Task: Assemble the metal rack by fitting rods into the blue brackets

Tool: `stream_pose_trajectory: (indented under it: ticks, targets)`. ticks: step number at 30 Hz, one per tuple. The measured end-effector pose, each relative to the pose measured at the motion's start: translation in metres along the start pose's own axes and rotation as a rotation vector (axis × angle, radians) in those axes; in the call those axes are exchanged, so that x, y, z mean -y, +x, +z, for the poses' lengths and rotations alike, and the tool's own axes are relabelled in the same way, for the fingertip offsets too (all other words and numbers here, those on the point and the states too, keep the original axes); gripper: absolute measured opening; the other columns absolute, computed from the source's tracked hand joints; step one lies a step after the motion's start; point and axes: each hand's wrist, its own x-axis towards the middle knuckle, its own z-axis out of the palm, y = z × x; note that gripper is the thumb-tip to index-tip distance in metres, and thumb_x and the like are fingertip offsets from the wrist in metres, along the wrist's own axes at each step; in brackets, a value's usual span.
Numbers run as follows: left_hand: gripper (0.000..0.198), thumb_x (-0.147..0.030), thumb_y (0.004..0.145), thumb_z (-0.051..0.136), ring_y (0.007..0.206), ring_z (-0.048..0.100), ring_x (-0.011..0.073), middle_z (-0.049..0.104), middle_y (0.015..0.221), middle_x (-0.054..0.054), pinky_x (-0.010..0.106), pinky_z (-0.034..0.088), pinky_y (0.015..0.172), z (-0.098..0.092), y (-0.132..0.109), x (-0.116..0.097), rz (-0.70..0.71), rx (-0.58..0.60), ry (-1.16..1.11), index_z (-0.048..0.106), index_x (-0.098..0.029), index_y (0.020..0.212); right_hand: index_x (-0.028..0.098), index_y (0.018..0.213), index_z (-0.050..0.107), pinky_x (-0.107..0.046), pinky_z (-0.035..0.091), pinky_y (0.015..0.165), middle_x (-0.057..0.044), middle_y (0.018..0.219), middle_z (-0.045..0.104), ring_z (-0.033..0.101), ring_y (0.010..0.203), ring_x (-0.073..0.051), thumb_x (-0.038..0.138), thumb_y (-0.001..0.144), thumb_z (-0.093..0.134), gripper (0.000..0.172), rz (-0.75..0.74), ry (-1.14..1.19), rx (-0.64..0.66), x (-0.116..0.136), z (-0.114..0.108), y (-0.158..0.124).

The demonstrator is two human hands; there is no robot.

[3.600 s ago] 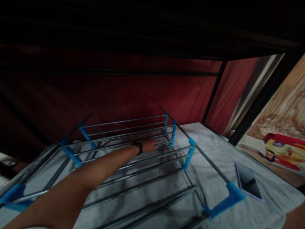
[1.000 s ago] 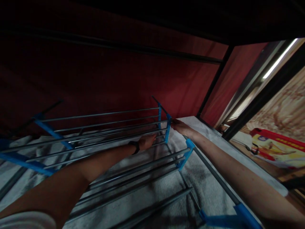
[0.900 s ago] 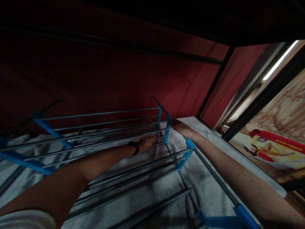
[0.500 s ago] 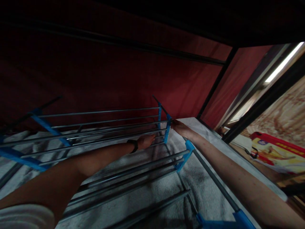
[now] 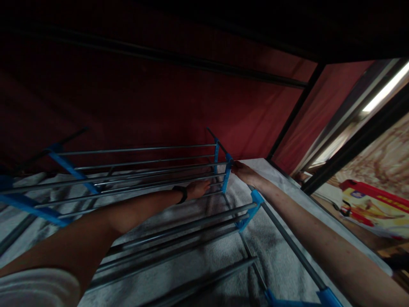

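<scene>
far end of the rack, both hands on it

near: both forearms reach out over a metal rack (image 5: pixel 179 232) that lies on a white towel (image 5: pixel 281 251). the left arm crosses the rails, and the right arm runs along the right side bar.

mid: the left hand (image 5: pixel 198 188), with a dark wristband (image 5: pixel 182 194) behind it, rests on a rail just short of the far blue joint (image 5: pixel 227 172). it is too dim to tell whether the fingers wrap that rail or only lie on it. the right hand (image 5: pixel 243 172) has its fingertips touching the same joint from the outer side. i cannot tell whether it pinches the joint or just presses on it.

judgement on the work in hand: the joint is plastic and the rails are thin, so force should go in line with the rail rather than across it. the left hand should brace the rail close to the joint, and skin should stay out of the gap where rail meets socket. the soft towel beneath gives, so i expect the frame to rock.

far: red cloth (image 5: pixel 179 111) hangs behind, crossed by a black bed frame (image 5: pixel 295 113).

containers: a red and yellow bag (image 5: pixel 373 209) sits well off to the right, and its contents are not visible.
</scene>
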Motion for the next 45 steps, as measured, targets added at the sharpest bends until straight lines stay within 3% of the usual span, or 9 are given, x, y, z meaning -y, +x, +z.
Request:
stream_pose_trajectory:
  ticks: [9, 21, 40, 45]
  targets:
    - [0.020, -0.026, 0.098, 0.044, 0.081, 0.052, 0.0182, 0.065, 0.093, 0.006, 0.031, 0.041, 0.077, -0.007, 0.003, -0.006, -0.039, 0.111, -0.027, 0.059, -0.016, 0.091, 0.018, 0.122, 0.068, -0.036, 0.048, 0.097, -0.009, 0.108, 0.076, 0.066, 0.105, -0.024, 0.020, 0.086, 0.053, 0.039, -0.018, 0.018, -0.004, -0.003, 0.000, 0.000]
    - [0.019, -0.024, 0.094, 0.045, 0.075, 0.049, 0.0165, 0.059, 0.080, 0.003, 0.029, 0.040, 0.070, -0.008, 0.003, -0.009, -0.094, 0.189, -0.142, 0.054, -0.017, 0.079, 0.016, 0.119, 0.069, -0.038, 0.046, 0.101, -0.011, 0.112, 0.075, 0.065, 0.111, -0.026, 0.014, 0.086, 0.052, 0.037, 0.013, 0.020, 0.006, 0.000, 0.001, 0.000]
    - [0.019, -0.027, 0.091, 0.043, 0.079, 0.050, 0.0173, 0.056, 0.079, 0.002, 0.027, 0.040, 0.072, -0.012, 0.010, -0.006, -0.143, 0.230, -0.227, 0.055, -0.016, 0.080, 0.017, 0.114, 0.072, -0.039, 0.048, 0.102, -0.009, 0.104, 0.077, 0.066, 0.109, -0.027, 0.019, 0.085, 0.057, 0.032, -0.012, 0.000, 0.002, 0.004, -0.002, -0.001]
    - [0.019, -0.024, 0.090, 0.043, 0.074, 0.047, 0.0164, 0.053, 0.075, 0.001, 0.027, 0.037, 0.067, -0.013, 0.011, -0.007, -0.148, 0.244, -0.217, 0.054, -0.016, 0.078, 0.017, 0.115, 0.071, -0.039, 0.046, 0.105, -0.009, 0.110, 0.076, 0.065, 0.113, -0.027, 0.017, 0.086, 0.054, 0.033, -0.007, -0.005, 0.028, 0.009, -0.004, -0.004]
